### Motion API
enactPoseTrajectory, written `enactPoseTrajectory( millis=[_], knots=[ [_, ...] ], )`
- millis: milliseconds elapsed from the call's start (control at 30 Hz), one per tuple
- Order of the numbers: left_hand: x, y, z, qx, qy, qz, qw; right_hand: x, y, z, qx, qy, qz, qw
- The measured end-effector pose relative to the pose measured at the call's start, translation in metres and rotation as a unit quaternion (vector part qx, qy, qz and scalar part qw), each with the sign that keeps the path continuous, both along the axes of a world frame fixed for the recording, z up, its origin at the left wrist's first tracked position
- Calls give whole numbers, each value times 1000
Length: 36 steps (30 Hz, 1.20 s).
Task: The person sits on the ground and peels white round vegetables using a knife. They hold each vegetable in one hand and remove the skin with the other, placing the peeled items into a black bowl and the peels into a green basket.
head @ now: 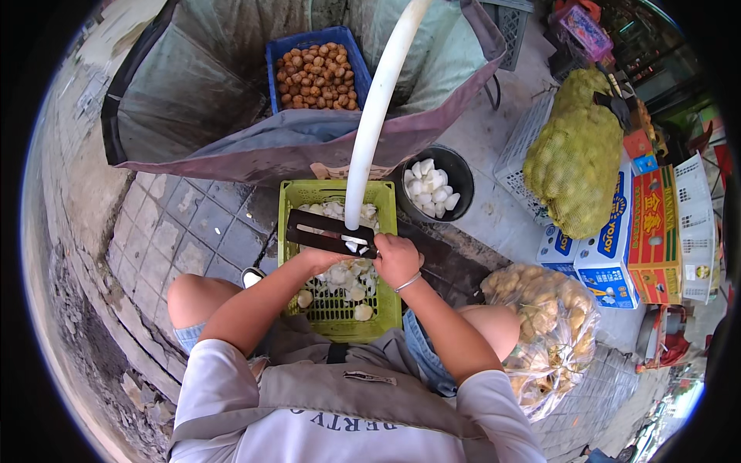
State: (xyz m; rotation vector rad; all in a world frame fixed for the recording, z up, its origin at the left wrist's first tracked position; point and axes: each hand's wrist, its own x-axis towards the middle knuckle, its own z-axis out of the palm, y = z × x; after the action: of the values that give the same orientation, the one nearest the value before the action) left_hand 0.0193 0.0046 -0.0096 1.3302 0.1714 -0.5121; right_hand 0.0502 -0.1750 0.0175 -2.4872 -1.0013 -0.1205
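Above the light-green plastic crate (291,254), a flat dark slotted tool (310,234) extends across my hands. My right hand (398,259) grips the tool's right end, a thin bracelet on the wrist. From the left, my left hand (322,261) reaches under the tool, which hides most of its fingers; what it holds cannot be made out. Small white pieces (353,244) show at the tool's right part. In the crate lie whitish peelings (341,278) and a few pale round pieces, one being a pale bulb (363,312). The lower end of a white curved pole (376,110) overlaps the tool in view.
A black bucket (466,199) of peeled white pieces (429,188) stands right of the crate. Walnuts (317,75) fill a blue crate (360,58) inside a large fabric enclosure (191,87). To the right are a clear bag of tan produce (538,324), a yellow-green mesh sack (573,150) and cardboard boxes (654,237).
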Motion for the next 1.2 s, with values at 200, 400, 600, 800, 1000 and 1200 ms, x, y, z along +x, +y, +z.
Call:
enactPoseTrajectory(
  millis=[200, 400, 600, 800, 1000, 1200],
  knots=[
    [-3, 9, 9, 77, -131, -48, 987, 8, 3, -3, -17, -34, -13, 999],
    [-3, 3, 43, 33, -47, -72, 996, 25, -17, -21, -99, 207, -157, 960],
    [1, 4, 22, 15, 8, -19, 1000, -1, 12, 2, 26, 140, -66, 988],
    [-2, 5, 45, 94, 39, -66, 993, 11, 7, 1, -71, 126, -61, 988],
    [-5, 9, 41, -143, 85, -80, 983, 20, -7, -14, -140, 292, -138, 936],
    [1, 12, 28, -332, 147, 63, 930, 9, 1, 1, -22, 268, -127, 955]
  ],
)
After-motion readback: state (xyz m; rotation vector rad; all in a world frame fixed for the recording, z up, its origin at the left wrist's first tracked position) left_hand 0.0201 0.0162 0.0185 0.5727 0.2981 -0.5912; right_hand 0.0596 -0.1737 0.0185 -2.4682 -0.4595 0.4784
